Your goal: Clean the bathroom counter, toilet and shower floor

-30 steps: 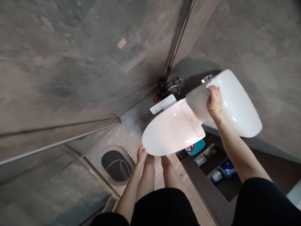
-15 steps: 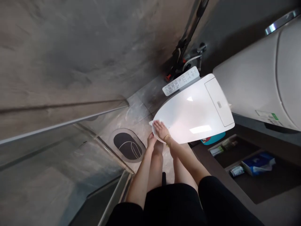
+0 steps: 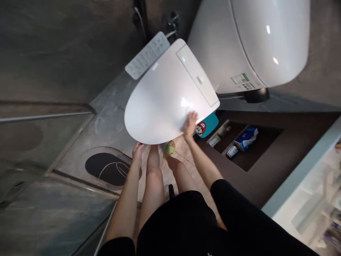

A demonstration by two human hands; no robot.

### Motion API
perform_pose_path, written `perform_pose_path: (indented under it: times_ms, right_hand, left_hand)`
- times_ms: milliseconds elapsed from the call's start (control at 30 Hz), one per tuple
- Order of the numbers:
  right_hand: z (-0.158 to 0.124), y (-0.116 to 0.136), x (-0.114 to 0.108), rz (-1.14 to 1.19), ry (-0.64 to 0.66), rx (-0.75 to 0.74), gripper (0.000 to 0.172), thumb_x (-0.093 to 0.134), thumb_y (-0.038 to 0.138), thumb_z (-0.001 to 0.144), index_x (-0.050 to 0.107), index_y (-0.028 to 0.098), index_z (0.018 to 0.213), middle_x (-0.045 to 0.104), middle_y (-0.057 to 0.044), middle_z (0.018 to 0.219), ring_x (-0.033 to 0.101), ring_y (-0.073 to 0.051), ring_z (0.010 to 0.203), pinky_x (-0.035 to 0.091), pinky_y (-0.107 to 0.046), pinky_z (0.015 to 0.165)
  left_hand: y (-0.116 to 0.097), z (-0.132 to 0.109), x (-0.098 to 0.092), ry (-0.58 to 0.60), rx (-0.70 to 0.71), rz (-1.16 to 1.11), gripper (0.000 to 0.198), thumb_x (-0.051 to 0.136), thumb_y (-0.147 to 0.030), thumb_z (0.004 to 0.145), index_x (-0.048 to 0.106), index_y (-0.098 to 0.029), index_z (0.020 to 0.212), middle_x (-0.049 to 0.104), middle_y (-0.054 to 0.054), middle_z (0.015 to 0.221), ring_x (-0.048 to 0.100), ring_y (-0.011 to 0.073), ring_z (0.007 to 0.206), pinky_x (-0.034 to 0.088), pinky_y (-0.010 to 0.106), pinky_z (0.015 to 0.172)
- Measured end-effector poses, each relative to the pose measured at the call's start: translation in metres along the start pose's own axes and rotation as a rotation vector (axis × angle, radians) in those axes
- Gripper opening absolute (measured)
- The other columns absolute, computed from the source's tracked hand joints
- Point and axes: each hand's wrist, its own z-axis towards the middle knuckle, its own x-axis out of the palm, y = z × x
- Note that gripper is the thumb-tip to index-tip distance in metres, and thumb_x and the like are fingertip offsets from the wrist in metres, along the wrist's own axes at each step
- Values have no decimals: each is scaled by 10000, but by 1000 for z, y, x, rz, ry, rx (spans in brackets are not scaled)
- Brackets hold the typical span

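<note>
One left hand [image 3: 137, 151] at the front edge of lid [image 3: 160, 103], fingers bent toward the rim; impossible to tell if gripping. Farther, at the side edge toward the hinge, right hand [image 3: 190, 122] with fingers stretched onto the top surface, too blurred to tell if holding something. Half a second ago, near the left one at the front tip, over white cloth; now well apart from it, with no cloth visible. Probably meaning work passed from tip to side. Lid lying down, before tank [image 3: 255, 39], with control panel [image 3: 147, 55] along its far side.
</note>
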Motion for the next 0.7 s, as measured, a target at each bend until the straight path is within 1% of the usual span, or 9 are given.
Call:
perform_pose_path:
  times_ms: [33,67,133,233,333,433,533,600,700]
  right_hand:
    - [-16,11,22,-40,151,-14,651,195,12,876,301,104,1512,282,-140,1597,65,-236,1526,88,-637,1201]
    - [-32,22,42,-25,234,-52,632,232,16,880,398,148,1475,359,-94,1569,167,-219,1512,158,-569,1221]
    - [-63,39,72,42,375,-132,597,282,26,891,487,197,1425,421,-26,1538,241,-190,1492,199,-492,1232]
    - [-96,40,78,284,393,-105,553,354,6,864,578,182,1338,479,6,1496,310,-172,1462,233,-436,1226]
    - [-115,9,54,510,211,100,505,406,-11,808,659,163,1209,573,10,1412,428,-154,1384,297,-399,1199]
    - [-131,-33,30,585,-92,389,477,340,40,839,636,104,1207,598,-76,1377,486,-167,1326,334,-442,1169]
    - [-150,-61,27,676,-350,665,484,287,115,876,572,93,1268,640,-131,1283,593,-175,1173,445,-461,1064]
    - [-163,-63,37,905,-530,869,437,369,136,851,584,126,1231,700,-89,1122,658,-148,977,520,-395,959]
    - [-179,-39,59,1297,-716,1069,371,473,108,787,616,162,1125,711,-3,900,650,-101,745,553,-319,860]
  left_hand:
    - [4,-3,1,9,-24,-41,411,585,-156,739,622,-214,1143,697,35,1064,574,229,1217,347,475,1124]
    - [7,-6,2,25,-45,-81,449,590,-153,738,604,-231,1180,691,27,1060,577,210,1202,340,450,1123]
    - [8,-11,4,61,-68,-134,488,576,-138,773,549,-236,1250,676,22,1057,587,171,1145,332,406,1110]
    - [2,-16,8,42,-71,-144,478,511,-106,848,451,-192,1314,660,17,1032,585,120,1020,333,364,1075]
    - [-9,-14,14,9,-49,-116,417,458,-87,876,428,-162,1286,664,7,1009,579,98,957,353,325,1028]
    - [-20,-12,16,-4,-29,-97,318,422,-91,864,491,-142,1170,683,21,1006,598,102,951,390,291,976]
    - [-27,-22,10,12,25,-69,302,426,-101,833,542,-144,1108,685,41,1095,611,112,1028,413,261,972]
    - [-28,-39,0,71,148,-45,351,448,-119,824,555,-150,1157,649,55,1234,576,133,1164,402,253,1015]
    - [-29,-80,-26,201,369,80,513,465,-171,862,444,-172,1375,461,64,1491,377,181,1409,313,279,1132]
